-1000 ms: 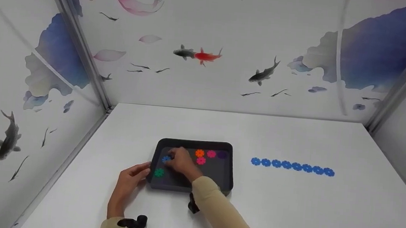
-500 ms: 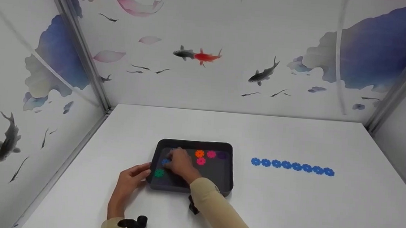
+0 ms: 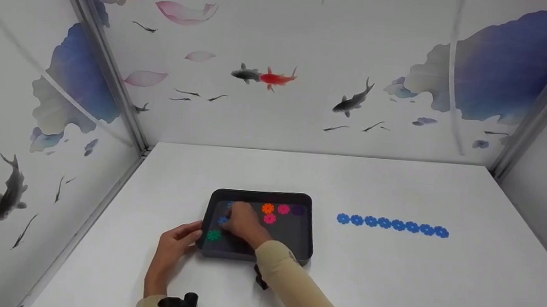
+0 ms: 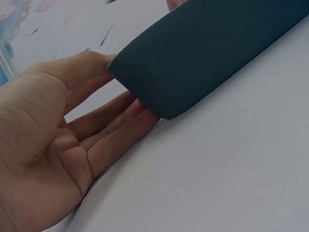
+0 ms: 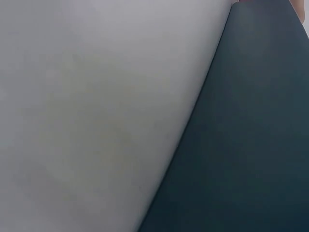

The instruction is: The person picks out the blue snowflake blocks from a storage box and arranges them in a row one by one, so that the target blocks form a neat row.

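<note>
In the head view a shallow black tray [image 3: 291,242] stands on the white table. My right hand [image 3: 247,227] reaches into its left half, fingers bent down beside a blue flower-shaped piece [image 3: 222,221]; more blue shows just above the fingertips. I cannot tell whether the fingers pinch a piece. My left hand [image 4: 43,130] touches the tray's left corner in the left wrist view, fingers fairly straight against the outer wall and thumb at the rim. Inside the tray lie green [image 3: 214,235], orange [image 3: 267,208] and purple [image 3: 298,210] flower pieces and two pink ones [image 3: 269,218].
To the right of the tray, a row of several blue flower pieces [image 3: 398,225] lies on the table [image 3: 390,280], edge to edge. Printed walls with fish and petals enclose the left, back and right. The right wrist view holds mostly tabletop and the tray's outer wall [image 5: 251,135].
The right hand's fingers have shifted slightly within the left half of the tray, about the blue pieces. The left hand stays at the tray's left side, and the blue row is unchanged.
</note>
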Motion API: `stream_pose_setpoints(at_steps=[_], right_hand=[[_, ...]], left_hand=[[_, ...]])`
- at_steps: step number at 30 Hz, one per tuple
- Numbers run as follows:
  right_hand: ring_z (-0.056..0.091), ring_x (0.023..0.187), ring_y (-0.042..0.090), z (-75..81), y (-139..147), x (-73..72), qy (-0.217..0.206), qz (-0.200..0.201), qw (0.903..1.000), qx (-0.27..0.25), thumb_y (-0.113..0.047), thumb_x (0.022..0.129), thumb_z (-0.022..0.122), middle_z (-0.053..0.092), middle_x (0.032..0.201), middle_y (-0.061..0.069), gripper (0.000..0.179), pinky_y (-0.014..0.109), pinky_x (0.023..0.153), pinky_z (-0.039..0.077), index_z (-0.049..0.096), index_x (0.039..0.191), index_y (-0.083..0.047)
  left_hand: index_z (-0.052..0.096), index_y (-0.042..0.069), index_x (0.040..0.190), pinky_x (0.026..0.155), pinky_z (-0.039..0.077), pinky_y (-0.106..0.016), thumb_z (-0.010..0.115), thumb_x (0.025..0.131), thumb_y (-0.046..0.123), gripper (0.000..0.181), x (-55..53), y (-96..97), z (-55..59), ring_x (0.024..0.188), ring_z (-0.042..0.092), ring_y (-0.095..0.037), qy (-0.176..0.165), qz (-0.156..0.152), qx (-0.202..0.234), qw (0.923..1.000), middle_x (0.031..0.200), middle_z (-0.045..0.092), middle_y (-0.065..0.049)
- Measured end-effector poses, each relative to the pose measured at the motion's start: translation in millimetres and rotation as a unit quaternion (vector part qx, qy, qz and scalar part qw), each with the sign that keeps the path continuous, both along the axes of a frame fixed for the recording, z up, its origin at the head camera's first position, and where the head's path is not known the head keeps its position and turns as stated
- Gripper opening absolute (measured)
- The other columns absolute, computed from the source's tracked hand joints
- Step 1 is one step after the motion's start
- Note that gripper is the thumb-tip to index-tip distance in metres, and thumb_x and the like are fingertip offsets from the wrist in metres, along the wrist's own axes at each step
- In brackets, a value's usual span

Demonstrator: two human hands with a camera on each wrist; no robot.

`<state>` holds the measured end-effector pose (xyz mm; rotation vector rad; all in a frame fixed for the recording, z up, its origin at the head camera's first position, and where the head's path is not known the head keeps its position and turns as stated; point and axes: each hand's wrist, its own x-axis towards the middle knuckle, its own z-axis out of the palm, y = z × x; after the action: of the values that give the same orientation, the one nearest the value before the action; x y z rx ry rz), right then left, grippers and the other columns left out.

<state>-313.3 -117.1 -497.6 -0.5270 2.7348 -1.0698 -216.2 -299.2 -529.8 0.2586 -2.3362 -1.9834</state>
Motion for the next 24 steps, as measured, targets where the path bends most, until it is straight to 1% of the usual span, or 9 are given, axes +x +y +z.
stream_pose_setpoints(at_steps=[3,6,8,10,12,16,17,20,24], right_hand=[[0.055,0.075,0.015,-1.4,-0.4,0.2,0.008,0.000,0.9999,0.008,-0.017,0.085,0.081,0.070,0.089,0.006,0.020,0.032,0.079,0.058,0.073,0.095,-0.001],[0.052,0.072,0.014,-3.0,-0.3,-1.0,0.028,0.012,0.9992,0.026,-0.018,0.086,0.079,0.068,0.082,0.005,0.017,0.029,0.074,0.056,0.073,0.089,-0.002],[0.051,0.071,0.014,-3.2,0.3,-2.0,0.034,0.018,0.9986,0.036,-0.019,0.086,0.079,0.068,0.079,0.004,0.018,0.028,0.073,0.055,0.074,0.087,-0.002],[0.051,0.071,0.014,-2.8,0.7,-2.4,0.038,0.023,0.9979,0.048,-0.020,0.087,0.078,0.069,0.081,0.005,0.019,0.028,0.075,0.056,0.075,0.088,-0.002],[0.053,0.073,0.015,-1.6,1.0,-2.2,0.026,0.023,0.9982,0.048,-0.021,0.087,0.079,0.069,0.083,0.006,0.021,0.030,0.077,0.057,0.075,0.092,-0.001],[0.055,0.083,0.017,1.4,1.7,-2.6,0.020,0.020,0.9975,0.065,-0.024,0.087,0.079,0.068,0.091,0.006,0.025,0.033,0.086,0.056,0.074,0.095,-0.001],[0.054,0.085,0.018,1.8,2.5,-3.1,0.020,0.019,0.9974,0.066,-0.024,0.087,0.079,0.067,0.090,0.005,0.024,0.033,0.086,0.055,0.074,0.093,-0.002],[0.052,0.083,0.017,2.8,5.8,-5.2,0.031,0.018,0.9964,0.077,-0.025,0.086,0.079,0.064,0.084,0.004,0.024,0.031,0.080,0.053,0.074,0.088,-0.002],[0.046,0.079,0.016,3.1,11.2,-7.2,0.054,0.022,0.9962,0.065,-0.024,0.085,0.079,0.059,0.077,0.003,0.023,0.026,0.070,0.045,0.074,0.079,-0.002]], left_hand=[[0.066,0.013,0.132,0.097,0.056,-0.029,0.072,0.093,0.033,0.044,-0.7,-0.3,-1.1,0.122,0.061,-0.018,-0.001,-0.001,0.001,1.0000,0.138,0.064,-0.009],[0.067,0.012,0.131,0.095,0.057,-0.028,0.072,0.093,0.032,0.044,-1.3,0.0,-1.9,0.118,0.062,-0.016,0.000,0.003,-0.002,1.0000,0.137,0.064,-0.009],[0.067,0.012,0.131,0.093,0.057,-0.027,0.073,0.093,0.030,0.043,-2.0,0.4,-2.3,0.116,0.063,-0.014,0.001,0.004,-0.002,1.0000,0.136,0.065,-0.009],[0.067,0.010,0.131,0.092,0.058,-0.028,0.073,0.092,0.029,0.043,-2.0,0.6,-3.0,0.114,0.063,-0.013,0.003,0.004,-0.001,1.0000,0.135,0.065,-0.011],[0.067,0.010,0.130,0.092,0.058,-0.029,0.073,0.092,0.029,0.043,-1.7,0.3,-3.7,0.114,0.063,-0.013,0.004,0.004,0.000,1.0000,0.135,0.065,-0.011],[0.068,0.012,0.130,0.095,0.057,-0.032,0.072,0.093,0.030,0.042,-1.5,-1.3,-4.0,0.118,0.063,-0.017,0.004,0.003,-0.006,1.0000,0.136,0.065,-0.010],[0.067,0.013,0.131,0.096,0.057,-0.033,0.072,0.093,0.030,0.042,-1.5,-1.5,-3.8,0.118,0.062,-0.017,0.003,0.004,-0.008,1.0000,0.136,0.065,-0.009],[0.067,0.012,0.131,0.097,0.057,-0.034,0.072,0.093,0.030,0.042,-1.9,-1.3,-3.0,0.119,0.062,-0.019,0.002,0.003,-0.006,1.0000,0.136,0.065,-0.010],[0.067,0.012,0.131,0.097,0.057,-0.033,0.072,0.093,0.030,0.042,-0.3,-1.9,-2.2,0.119,0.062,-0.019,0.002,0.004,-0.001,1.0000,0.136,0.065,-0.010]])
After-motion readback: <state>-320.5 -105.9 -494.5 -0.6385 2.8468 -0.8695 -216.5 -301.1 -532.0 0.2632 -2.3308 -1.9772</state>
